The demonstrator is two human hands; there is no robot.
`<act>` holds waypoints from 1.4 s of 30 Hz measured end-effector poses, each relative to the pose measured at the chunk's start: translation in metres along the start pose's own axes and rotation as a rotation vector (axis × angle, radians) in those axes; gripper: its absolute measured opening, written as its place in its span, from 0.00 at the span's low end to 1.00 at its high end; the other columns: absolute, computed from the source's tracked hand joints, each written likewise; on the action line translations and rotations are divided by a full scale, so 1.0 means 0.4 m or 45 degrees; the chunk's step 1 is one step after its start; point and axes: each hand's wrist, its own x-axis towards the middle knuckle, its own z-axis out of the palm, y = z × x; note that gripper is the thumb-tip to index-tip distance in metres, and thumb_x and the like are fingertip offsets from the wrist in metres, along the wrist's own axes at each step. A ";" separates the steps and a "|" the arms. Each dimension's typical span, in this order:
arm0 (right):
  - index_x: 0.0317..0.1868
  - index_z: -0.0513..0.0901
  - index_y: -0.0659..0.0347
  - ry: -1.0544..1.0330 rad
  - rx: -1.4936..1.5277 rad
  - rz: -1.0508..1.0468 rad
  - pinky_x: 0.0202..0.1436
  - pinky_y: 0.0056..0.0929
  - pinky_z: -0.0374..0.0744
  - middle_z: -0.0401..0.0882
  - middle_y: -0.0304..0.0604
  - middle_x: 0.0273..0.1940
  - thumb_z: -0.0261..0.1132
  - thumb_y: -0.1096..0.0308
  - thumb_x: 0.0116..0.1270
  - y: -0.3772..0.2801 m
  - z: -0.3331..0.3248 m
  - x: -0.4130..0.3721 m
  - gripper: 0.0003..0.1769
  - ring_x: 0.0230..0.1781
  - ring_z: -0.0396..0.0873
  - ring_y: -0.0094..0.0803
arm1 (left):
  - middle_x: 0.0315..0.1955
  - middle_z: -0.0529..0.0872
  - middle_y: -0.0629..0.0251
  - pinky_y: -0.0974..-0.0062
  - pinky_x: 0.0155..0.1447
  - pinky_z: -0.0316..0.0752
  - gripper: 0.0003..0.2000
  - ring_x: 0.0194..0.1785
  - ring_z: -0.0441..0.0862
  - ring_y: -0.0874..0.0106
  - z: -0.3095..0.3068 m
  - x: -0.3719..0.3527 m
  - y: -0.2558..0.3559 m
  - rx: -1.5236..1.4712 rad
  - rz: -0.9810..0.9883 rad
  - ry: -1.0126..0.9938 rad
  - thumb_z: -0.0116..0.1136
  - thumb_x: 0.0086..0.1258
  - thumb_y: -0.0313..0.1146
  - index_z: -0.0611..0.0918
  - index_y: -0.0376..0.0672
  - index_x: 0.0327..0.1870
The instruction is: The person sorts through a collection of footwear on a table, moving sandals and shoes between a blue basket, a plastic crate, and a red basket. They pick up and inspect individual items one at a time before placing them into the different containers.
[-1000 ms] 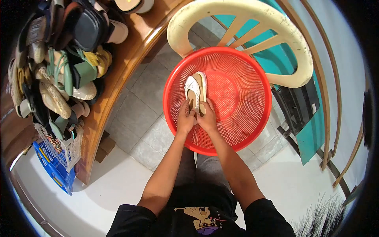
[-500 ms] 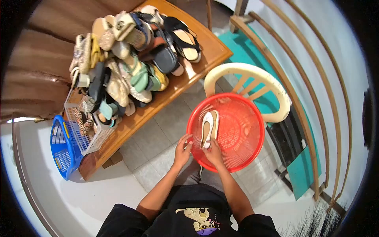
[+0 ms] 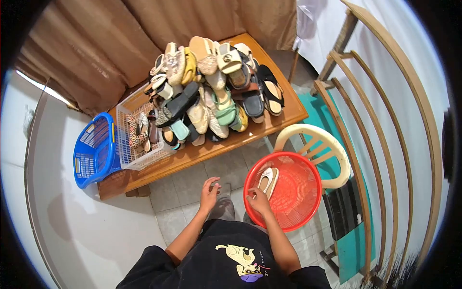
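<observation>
A pair of white flat shoes lies together inside the red basket, toward its left side. My right hand is over the basket's left part, just below the shoes, with fingers bent; whether it touches them is hard to tell. My left hand hangs in the air left of the basket, fingers apart and holding nothing. A big pile of sandals and shoes covers much of the wooden table ahead.
A white crate with some footwear stands at the table's left, beside a blue basket. Behind the red basket is a cream plastic chair. A wooden rack rises on the right.
The view has tilted up and left, showing more of the table and curtain. My right hand has drawn back from the shoes' near ends, and my left hand is farther from the basket.
</observation>
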 end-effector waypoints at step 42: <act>0.55 0.74 0.64 0.383 -0.210 -0.363 0.51 0.51 0.80 0.85 0.67 0.43 0.74 0.53 0.63 -1.110 0.159 1.019 0.29 0.48 0.83 0.65 | 0.71 0.73 0.52 0.38 0.81 0.36 0.25 0.81 0.56 0.51 -0.356 0.797 0.690 0.865 0.903 0.372 0.49 0.70 0.22 0.73 0.32 0.70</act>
